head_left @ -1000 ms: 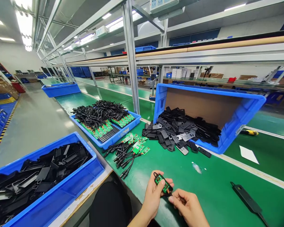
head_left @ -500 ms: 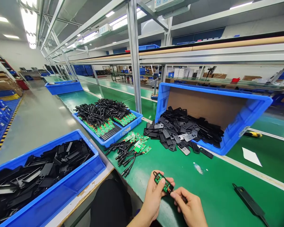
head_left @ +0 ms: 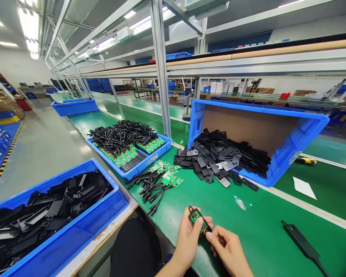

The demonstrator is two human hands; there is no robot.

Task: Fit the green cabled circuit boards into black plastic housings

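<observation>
My left hand [head_left: 188, 238] is closed around a small black plastic case half with a hanging loop, its thumb pressing on the green circuit board [head_left: 196, 219] inside. Coloured wires show at the board's lower end. There the thumb and fingertips of my right hand [head_left: 226, 246] are pinched together on the cable end, which they mostly hide. Beyond my hands, to the left, lies a loose pile of green circuit boards [head_left: 168, 177] with black cables [head_left: 150, 188]. A closed black device [head_left: 301, 240] with a cable rests at the right.
A tipped blue bin [head_left: 294, 154] spills black case pieces [head_left: 207, 161] onto the green bench. Behind the loose boards stands a blue tray [head_left: 138, 169] of cabled boards. Another blue bin [head_left: 75, 231] of black cases is at the left. White paper [head_left: 304, 187] lies at the right.
The view has shifted slightly. My right fingertips have moved a little closer over the wire end of the case; both hands keep their hold.
</observation>
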